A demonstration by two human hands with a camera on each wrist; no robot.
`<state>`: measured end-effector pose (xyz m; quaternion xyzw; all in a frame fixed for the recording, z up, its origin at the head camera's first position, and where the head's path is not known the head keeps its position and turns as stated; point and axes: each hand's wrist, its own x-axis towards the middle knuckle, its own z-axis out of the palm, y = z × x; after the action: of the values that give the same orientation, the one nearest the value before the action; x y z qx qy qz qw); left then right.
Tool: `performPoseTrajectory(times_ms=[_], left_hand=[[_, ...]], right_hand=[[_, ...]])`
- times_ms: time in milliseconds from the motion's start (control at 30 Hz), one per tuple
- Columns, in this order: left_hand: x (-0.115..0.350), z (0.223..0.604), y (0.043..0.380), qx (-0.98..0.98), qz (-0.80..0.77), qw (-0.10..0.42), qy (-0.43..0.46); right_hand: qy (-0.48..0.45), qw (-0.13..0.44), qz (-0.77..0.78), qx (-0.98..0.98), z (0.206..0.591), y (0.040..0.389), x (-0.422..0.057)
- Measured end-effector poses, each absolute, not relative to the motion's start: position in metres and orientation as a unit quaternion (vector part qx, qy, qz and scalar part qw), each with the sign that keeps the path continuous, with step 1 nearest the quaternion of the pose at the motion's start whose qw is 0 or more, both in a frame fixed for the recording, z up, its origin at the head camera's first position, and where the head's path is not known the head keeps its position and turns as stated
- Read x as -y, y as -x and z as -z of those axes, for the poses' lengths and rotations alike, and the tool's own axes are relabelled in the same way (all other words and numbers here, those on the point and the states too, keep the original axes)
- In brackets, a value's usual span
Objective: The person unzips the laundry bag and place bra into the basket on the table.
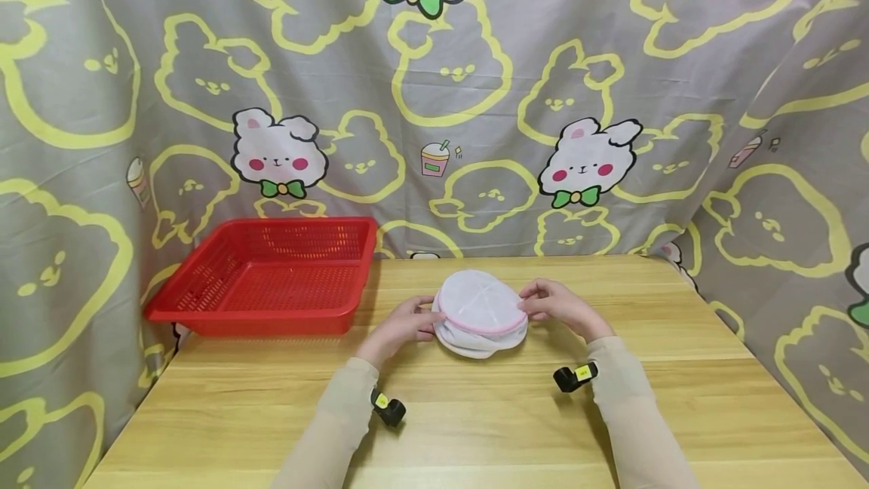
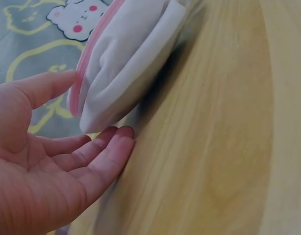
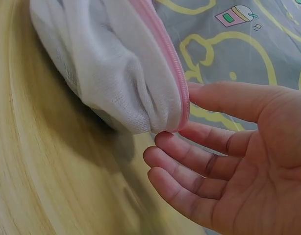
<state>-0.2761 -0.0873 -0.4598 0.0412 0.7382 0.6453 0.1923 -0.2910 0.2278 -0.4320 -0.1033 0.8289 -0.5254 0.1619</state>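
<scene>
A round white mesh laundry bag (image 1: 480, 304) with a pink zipper around its upper edge is between my two hands on the wooden table. My left hand (image 1: 402, 324) holds its left side. In the left wrist view the thumb meets the pink zipper (image 2: 78, 93) and the other fingers are bent below the bag's edge. On the opposite side my right hand (image 1: 560, 308) pinches the rim. The right wrist view has the thumb and index finger at the zipper edge (image 3: 182, 98), the remaining fingers spread loosely underneath. The fabric sags in soft folds.
A red plastic basket (image 1: 271, 321) with perforated walls stands at the table's back left. Behind the wooden table (image 1: 475, 421) hangs a grey curtain (image 1: 468, 202) printed with yellow outlines and white rabbits. A small black camera sits on each wrist.
</scene>
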Motion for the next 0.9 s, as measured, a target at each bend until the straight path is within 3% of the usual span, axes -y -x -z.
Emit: performPoseTrajectory(times_ms=[433, 900], left_hand=[[0.101, 0.448, 0.274, -0.749, -0.635, 0.177, -0.067], [0.091, 0.431, 0.287, -0.796, -0.591, 0.129, -0.036]], right_hand=[[0.091, 0.163, 0.532, -0.826, 0.434, 0.292, -0.233], [0.075, 0.128, 0.511, -0.846, 0.440, 0.298, -0.225]])
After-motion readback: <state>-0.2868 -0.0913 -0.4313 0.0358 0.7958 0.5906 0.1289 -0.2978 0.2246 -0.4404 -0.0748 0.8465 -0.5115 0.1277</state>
